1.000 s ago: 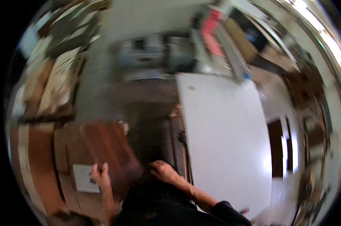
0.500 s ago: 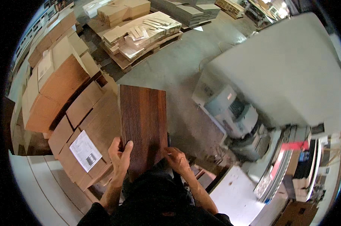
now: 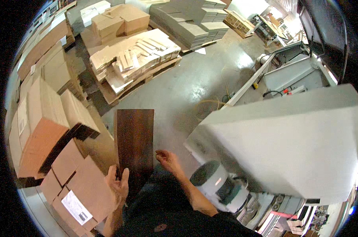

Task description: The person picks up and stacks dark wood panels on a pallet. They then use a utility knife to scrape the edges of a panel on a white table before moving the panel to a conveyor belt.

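A dark brown wood-grain panel (image 3: 135, 138) stands upright in front of my body, its lower end hidden against my dark clothing. My left hand (image 3: 117, 183) grips its left edge near the bottom, with the thumb across the front. To the right of the panel is my right hand (image 3: 167, 160), a small gap away from the edge. Its fingers are curled in, and I cannot see whether anything is inside them.
Cardboard boxes (image 3: 78, 179) are stacked close on my left. A pallet of light boards (image 3: 135, 59) stands ahead. To the right are a large pale machine housing (image 3: 274, 138) and a motor (image 3: 218, 183). A thin hose (image 3: 206, 103) lies on the floor.
My right hand has come off the panel's right edge. My view has shifted, bringing more of the far floor and the machine housing into sight. My left hand keeps its grip.
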A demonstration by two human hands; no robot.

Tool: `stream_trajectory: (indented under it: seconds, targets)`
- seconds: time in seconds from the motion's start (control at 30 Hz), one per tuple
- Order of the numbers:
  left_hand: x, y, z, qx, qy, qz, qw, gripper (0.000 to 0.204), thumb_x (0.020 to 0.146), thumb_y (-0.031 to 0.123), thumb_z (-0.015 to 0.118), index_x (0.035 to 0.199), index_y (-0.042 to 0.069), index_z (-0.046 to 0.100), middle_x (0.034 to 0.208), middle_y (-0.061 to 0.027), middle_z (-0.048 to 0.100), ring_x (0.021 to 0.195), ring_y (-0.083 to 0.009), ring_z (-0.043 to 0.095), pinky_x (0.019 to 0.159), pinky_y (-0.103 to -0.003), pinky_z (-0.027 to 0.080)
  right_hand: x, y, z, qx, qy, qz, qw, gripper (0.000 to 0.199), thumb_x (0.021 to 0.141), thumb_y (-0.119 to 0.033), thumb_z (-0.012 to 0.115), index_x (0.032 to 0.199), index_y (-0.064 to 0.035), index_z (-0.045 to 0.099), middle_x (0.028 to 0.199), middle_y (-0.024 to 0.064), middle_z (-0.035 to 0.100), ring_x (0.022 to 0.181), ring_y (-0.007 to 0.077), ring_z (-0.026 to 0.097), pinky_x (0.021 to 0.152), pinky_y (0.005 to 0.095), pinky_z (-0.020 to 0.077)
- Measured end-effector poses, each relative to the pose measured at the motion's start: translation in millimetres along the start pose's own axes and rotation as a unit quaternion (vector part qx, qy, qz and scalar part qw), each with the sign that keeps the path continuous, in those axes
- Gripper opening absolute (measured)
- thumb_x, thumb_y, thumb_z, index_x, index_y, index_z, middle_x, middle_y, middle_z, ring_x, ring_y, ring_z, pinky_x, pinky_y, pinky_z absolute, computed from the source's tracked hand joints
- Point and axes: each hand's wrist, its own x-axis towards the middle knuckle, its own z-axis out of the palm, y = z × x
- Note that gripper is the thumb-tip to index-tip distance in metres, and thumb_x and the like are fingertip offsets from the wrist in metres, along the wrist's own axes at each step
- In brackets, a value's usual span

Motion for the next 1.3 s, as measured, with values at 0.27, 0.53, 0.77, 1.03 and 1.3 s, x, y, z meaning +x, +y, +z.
stream_trajectory:
  seconds: [0.27, 0.53, 0.77, 1.03, 1.3]
  targets:
    - [195, 60, 135, 0.01, -0.013, 0.107, 0.994, 0.021, 0.091, 0.01, 0.069, 0.104, -0.005, 0.062, 0.083, -0.0127, 0.065, 0.074, -0.015, 0.056, 0.063, -0.031, 0.046, 242, -17, -80, 0.128, 0.067, -0.013, 0.989, 0.033, 0.096, -0.023, 0.065, 0.117, 0.002, 0.064, 0.106, 0.0105, 0.07, 0.098, 0.0205, 0.065, 0.087, 0.0334, 0.051]
    - [447, 84, 281, 0.056, -0.132, 0.116, 0.983, 0.034, 0.083, 0.019, 0.08, 0.104, 0.001, 0.061, 0.095, -0.0135, 0.061, 0.084, -0.023, 0.058, 0.071, -0.037, 0.049, 458, -58, -232, 0.236, 0.131, 0.045, 0.962, 0.053, 0.1, -0.045, 0.056, 0.126, 0.0002, 0.061, 0.116, 0.0097, 0.066, 0.107, 0.0197, 0.059, 0.092, 0.0342, 0.0459]
    - [618, 134, 424, 0.014, -0.05, 0.232, 0.971, 0.036, 0.08, 0.02, 0.079, 0.074, 0.004, 0.048, 0.059, -0.0101, 0.033, 0.053, -0.0236, 0.031, 0.05, -0.038, 0.03, 621, -70, -365, 0.493, 0.143, 0.009, 0.858, 0.058, 0.102, -0.05, 0.049, 0.129, 0.0, 0.059, 0.125, 0.0124, 0.063, 0.12, 0.028, 0.055, 0.104, 0.044, 0.0392]
    - [845, 280, 621, -0.113, -0.358, 0.298, 0.878, 0.026, 0.073, 0.005, 0.077, 0.097, 0.001, 0.068, 0.075, -0.0185, 0.066, 0.065, -0.0297, 0.067, 0.06, -0.034, 0.051, 830, -80, -535, 0.657, 0.325, -0.027, 0.68, 0.057, 0.102, -0.055, 0.042, 0.125, -0.0068, 0.062, 0.123, 0.011, 0.061, 0.117, 0.0333, 0.053, 0.106, 0.0479, 0.0383]
    - [1006, 415, 865, -0.158, -0.621, 0.341, 0.688, 0.037, 0.077, 0.002, 0.069, 0.114, -0.002, 0.066, 0.085, -0.0176, 0.07, 0.071, -0.028, 0.069, 0.063, -0.036, 0.054, 898, -86, -735, 0.572, 0.426, -0.065, 0.698, 0.06, 0.1, -0.054, 0.046, 0.141, -0.0108, 0.049, 0.137, 0.0097, 0.052, 0.126, 0.0308, 0.048, 0.111, 0.0493, 0.0352]
